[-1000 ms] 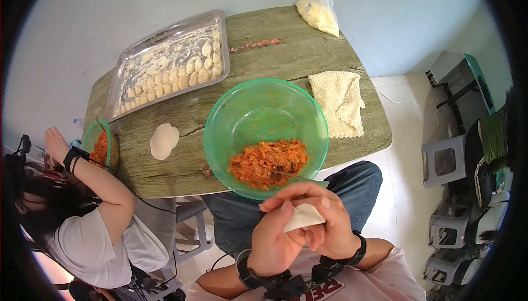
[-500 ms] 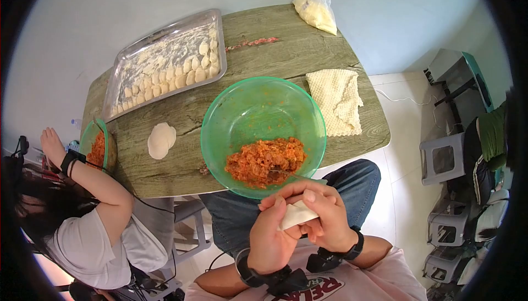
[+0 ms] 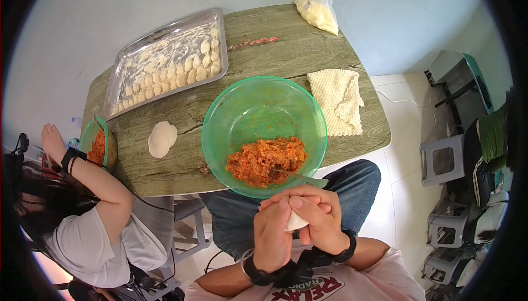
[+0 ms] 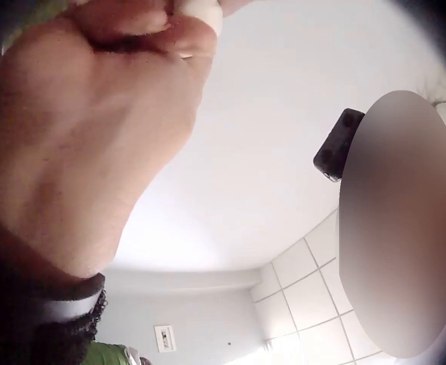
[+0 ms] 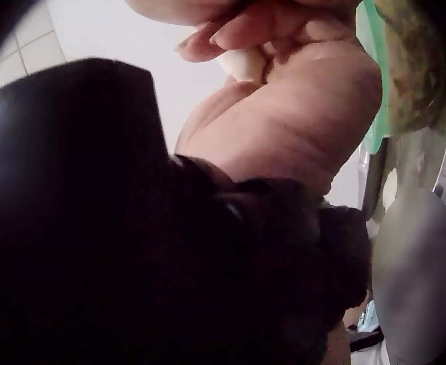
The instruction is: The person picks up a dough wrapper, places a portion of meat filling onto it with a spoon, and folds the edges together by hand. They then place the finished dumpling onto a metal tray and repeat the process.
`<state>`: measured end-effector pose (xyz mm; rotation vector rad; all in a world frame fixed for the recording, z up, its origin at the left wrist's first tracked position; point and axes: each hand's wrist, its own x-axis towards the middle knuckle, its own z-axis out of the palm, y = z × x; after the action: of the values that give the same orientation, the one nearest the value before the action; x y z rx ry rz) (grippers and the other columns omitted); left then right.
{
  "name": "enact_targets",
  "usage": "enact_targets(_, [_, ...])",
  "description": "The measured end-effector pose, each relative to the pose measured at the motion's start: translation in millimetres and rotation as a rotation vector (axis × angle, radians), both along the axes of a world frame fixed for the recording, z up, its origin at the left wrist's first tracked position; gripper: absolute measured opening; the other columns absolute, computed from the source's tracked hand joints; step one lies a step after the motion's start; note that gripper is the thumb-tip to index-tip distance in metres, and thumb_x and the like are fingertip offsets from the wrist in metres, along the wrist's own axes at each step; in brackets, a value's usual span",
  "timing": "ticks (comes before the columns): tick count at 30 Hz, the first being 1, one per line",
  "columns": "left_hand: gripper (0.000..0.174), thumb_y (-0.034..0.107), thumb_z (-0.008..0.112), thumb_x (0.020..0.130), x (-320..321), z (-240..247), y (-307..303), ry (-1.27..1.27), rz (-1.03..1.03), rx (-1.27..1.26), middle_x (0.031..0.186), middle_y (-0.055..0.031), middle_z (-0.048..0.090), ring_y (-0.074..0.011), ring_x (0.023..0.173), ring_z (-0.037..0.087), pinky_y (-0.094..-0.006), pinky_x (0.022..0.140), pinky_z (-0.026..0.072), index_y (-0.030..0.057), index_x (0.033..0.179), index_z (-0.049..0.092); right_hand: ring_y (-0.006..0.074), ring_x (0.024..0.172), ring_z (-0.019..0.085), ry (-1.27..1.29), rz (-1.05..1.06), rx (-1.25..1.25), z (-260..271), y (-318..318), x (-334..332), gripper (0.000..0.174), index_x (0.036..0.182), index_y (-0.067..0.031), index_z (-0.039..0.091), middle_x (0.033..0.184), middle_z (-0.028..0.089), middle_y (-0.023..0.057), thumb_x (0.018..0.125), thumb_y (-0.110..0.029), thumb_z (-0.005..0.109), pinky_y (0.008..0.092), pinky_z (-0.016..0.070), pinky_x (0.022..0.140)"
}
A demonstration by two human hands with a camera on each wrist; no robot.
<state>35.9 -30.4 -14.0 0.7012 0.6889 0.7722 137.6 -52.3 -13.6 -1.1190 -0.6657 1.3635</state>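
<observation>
In the head view a white dumpling (image 3: 296, 223) is gripped between both hands, in front of the chest and just below the green bowl (image 3: 264, 95). My left hand (image 3: 270, 238) and right hand (image 3: 326, 224) cup it from either side. Both thumbs press side by side along its top edge, and the overlapping fingers hide most of the dough. A bit of the dumpling (image 5: 242, 65) also shows under the fingers in the right wrist view. Orange-red minced filling (image 3: 267, 161) lies in the near half of the bowl, with a metal spoon (image 3: 311, 180) stuck in it.
Left of the bowl lie a few overlapping round wrappers (image 3: 162, 139). Behind them a floured metal tray (image 3: 221, 70) carries rows of dumplings (image 3: 191, 75). A cream cloth (image 3: 335, 103) and a plastic bag (image 3: 318, 15) lie to the right. Another person's arm (image 3: 104, 183) reaches beside a second bowl (image 3: 113, 147).
The hands have drawn together and the thumbs now meet over the dumpling, covering more of it. More of the spoon handle shows above the fingers.
</observation>
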Motion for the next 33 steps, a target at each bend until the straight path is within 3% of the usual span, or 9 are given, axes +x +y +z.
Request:
enact_targets(11, [0.047, 0.031, 0.034, 0.097, -0.3, -8.2, -3.0, 0.187, 0.057, 0.139, 0.074, -0.0141, 0.067, -0.0093, 0.046, 0.054, -0.019, 0.035, 0.032, -0.0058, 0.089, 0.062, 0.0231, 0.081, 0.065, -0.113, -0.088, 0.174, -14.2, -3.8, -11.0, 0.028, 0.094, 0.0103, 0.059, 0.094, 0.066, 0.0224, 0.088, -0.014, 0.046, 0.0314, 0.052, 0.075])
enact_targets(17, [0.043, 0.028, 0.033, 0.097, 8.5, -9.3, -4.6, 0.609, 0.265, 1.004, 0.073, -0.013, 0.067, -0.0131, 0.055, 0.06, -0.0233, 0.046, 0.0426, -0.0024, 0.085, 0.061, 0.0226, 0.079, 0.065, -0.173, -0.094, 0.295, -20.7, -1.8, -10.7, 0.027, 0.095, 0.0092, 0.058, 0.091, 0.066, 0.0218, 0.087, -0.014, 0.047, 0.0321, 0.0515, 0.072])
enact_targets(19, [0.049, 0.036, 0.028, 0.099, 5.3, -6.7, -4.1, 0.214, 0.11, 0.251, 0.074, -0.0122, 0.066, -0.0174, 0.059, 0.06, -0.0275, 0.051, 0.0453, -0.0009, 0.089, 0.059, 0.0179, 0.079, 0.063, -0.143, -0.104, 0.27, -19.6, -0.9, -11.8, 0.025, 0.097, 0.0072, 0.059, 0.091, 0.067, 0.0175, 0.087, -0.014, 0.049, 0.0278, 0.0501, 0.071])
enact_targets(23, [0.058, 0.046, 0.023, 0.099, 2.3, -7.2, 5.5, 0.258, 0.06, 0.218, 0.083, -0.0132, 0.065, -0.0192, 0.066, 0.06, -0.0262, 0.055, 0.0459, -0.0013, 0.097, 0.057, 0.0108, 0.081, 0.06, 0.123, -0.062, 0.137, -13.4, 0.1, -5.7, 0.034, 0.105, 0.0037, 0.059, 0.1, 0.065, 0.0134, 0.09, -0.026, 0.051, 0.0191, 0.0457, 0.067])
enact_targets(25, [0.069, 0.054, 0.016, 0.096, 4.4, -1.5, 13.4, -0.203, 0.08, -0.237, 0.092, -0.0142, 0.063, -0.019, 0.073, 0.059, -0.0273, 0.061, 0.0461, -0.0019, 0.104, 0.056, 0.0088, 0.088, 0.057, 0.243, -0.031, 0.104, -4.8, 2.2, -3.6, 0.049, 0.117, 0.0032, 0.051, 0.112, 0.06, 0.0128, 0.091, -0.038, 0.048, 0.0152, 0.0428, 0.066])
enact_targets(27, [0.052, 0.043, 0.031, 0.098, 0.2, 4.3, 21.0, -0.396, -0.091, -0.161, 0.099, -0.0154, 0.062, -0.0216, 0.086, 0.06, -0.0306, 0.073, 0.0476, -0.0024, 0.108, 0.055, 0.0135, 0.1, 0.055, 0.534, -0.05, 0.1, -3.1, 4.8, -2.2, 0.058, 0.126, 0.0037, 0.042, 0.121, 0.054, 0.0141, 0.091, -0.043, 0.047, 0.0201, 0.0453, 0.076])
enact_targets(28, [0.042, 0.036, 0.042, 0.095, 1.9, 14.8, 18.9, -0.155, -0.057, 0.037, 0.102, -0.0149, 0.062, -0.0238, 0.092, 0.06, -0.0328, 0.079, 0.0471, -0.0027, 0.107, 0.054, 0.033, 0.122, 0.045, 0.503, -0.032, 0.059, 6.9, 3.7, -1.7, 0.074, 0.13, 0.0022, 0.036, 0.128, 0.047, 0.0197, 0.089, -0.06, 0.038, 0.0424, 0.0368, 0.102])
enact_targets(31, [0.032, 0.018, 0.066, 0.081, -7.5, 12.9, 24.9, 0.07, -0.056, 0.359, 0.115, -0.0139, 0.059, -0.0318, 0.114, 0.052, -0.0402, 0.096, 0.0402, 0.0001, 0.105, 0.056, 0.0228, 0.12, 0.045, 0.682, -0.052, 0.153, 6.7, 0.5, -2.7, 0.064, 0.132, 0.0, 0.037, 0.134, 0.042, 0.0148, 0.091, -0.049, 0.043, 0.0371, 0.0362, 0.101])
enact_targets(33, [0.034, 0.023, 0.067, 0.079, -8.7, 11.6, 33.8, 0.521, -0.114, 1.193, 0.123, -0.014, 0.055, -0.0356, 0.122, 0.045, -0.0439, 0.1, 0.034, 0.0042, 0.105, 0.058, 0.0223, 0.122, 0.042, 0.684, -0.067, 0.099, 13.1, -2.8, -0.5, 0.064, 0.134, -0.0014, 0.034, 0.134, 0.041, 0.0135, 0.092, -0.049, 0.041, 0.0377, 0.035, 0.101])
